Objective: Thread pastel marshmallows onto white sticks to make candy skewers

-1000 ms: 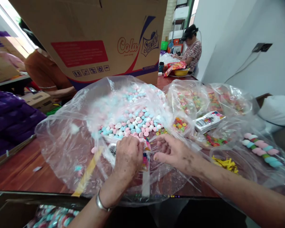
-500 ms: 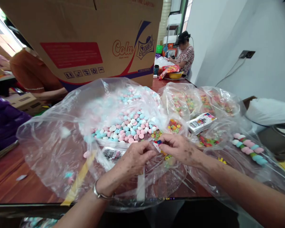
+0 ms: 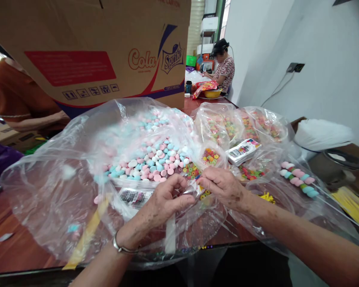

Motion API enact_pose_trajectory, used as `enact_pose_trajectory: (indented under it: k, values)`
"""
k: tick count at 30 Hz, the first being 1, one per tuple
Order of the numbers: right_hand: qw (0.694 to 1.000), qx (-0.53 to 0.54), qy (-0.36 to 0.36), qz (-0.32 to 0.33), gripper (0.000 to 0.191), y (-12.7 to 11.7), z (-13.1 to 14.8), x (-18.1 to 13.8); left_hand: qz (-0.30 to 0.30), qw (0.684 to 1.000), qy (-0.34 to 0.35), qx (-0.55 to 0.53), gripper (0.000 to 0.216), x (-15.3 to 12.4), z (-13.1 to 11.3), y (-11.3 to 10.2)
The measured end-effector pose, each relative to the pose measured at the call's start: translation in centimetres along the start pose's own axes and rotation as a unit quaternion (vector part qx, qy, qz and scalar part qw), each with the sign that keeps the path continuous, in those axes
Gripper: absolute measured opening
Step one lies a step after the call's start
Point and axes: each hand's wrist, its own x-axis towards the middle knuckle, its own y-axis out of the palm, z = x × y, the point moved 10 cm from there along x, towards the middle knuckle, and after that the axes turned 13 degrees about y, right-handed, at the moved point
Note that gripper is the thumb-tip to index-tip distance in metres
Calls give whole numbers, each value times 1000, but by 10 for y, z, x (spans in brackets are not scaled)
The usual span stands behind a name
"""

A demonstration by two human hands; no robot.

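Observation:
My right hand (image 3: 224, 187) pinches a small clear plastic bag (image 3: 192, 187) with a bit of coloured print at its top, between thumb and index finger. On the other side, my left hand (image 3: 169, 197) curls around the bag's edge, its thumb and index finger somewhat apart with the film between them. Both hands are above a large clear plastic bag of pink, blue and white candies (image 3: 152, 161). Ring-shaped colourful gummies (image 3: 191, 170) lie just behind the fingers. A stack of printed cards (image 3: 134, 196) under film is left of my left hand.
A big cardboard carton (image 3: 122, 32) stands at the back left. Bags of gummies (image 3: 239, 125), another card stack (image 3: 243, 151) and twisted candy skewers (image 3: 297, 179) lie to the right. Yellow ties (image 3: 351, 205) are at far right. Two other people sit beyond.
My left thumb and index finger have spread apart at the small bag, while my right hand keeps its pinch. The view has shifted, so the scene sits further left.

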Motion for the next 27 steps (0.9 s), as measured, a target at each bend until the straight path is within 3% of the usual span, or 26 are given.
enact_pose_trajectory:
  k: [11,16,20,22,24,26,27]
  values:
    - [993,-68,-65,-73,39,-23,15,-10,18,988,113,102,15,4,-16,12]
    - [989,-84,-85,-84,39,-29,16,-20,28,986,104,128,28,10,-7,19]
    - [991,-86,-69,-72,39,-30,12,-27,12,987,114,112,21,13,-8,25]
    - [995,-70,-38,-63,35,-39,3,-30,-3,989,113,93,19,12,-7,25]
    - [993,-74,40,-88,25,-65,-22,-36,-19,992,100,75,18,10,-4,21]
    - [964,-143,163,-154,21,-107,-66,-53,-33,994,80,59,18,8,1,13]
    - [930,-215,229,-190,23,-131,-90,-68,-39,995,73,55,17,7,3,9]
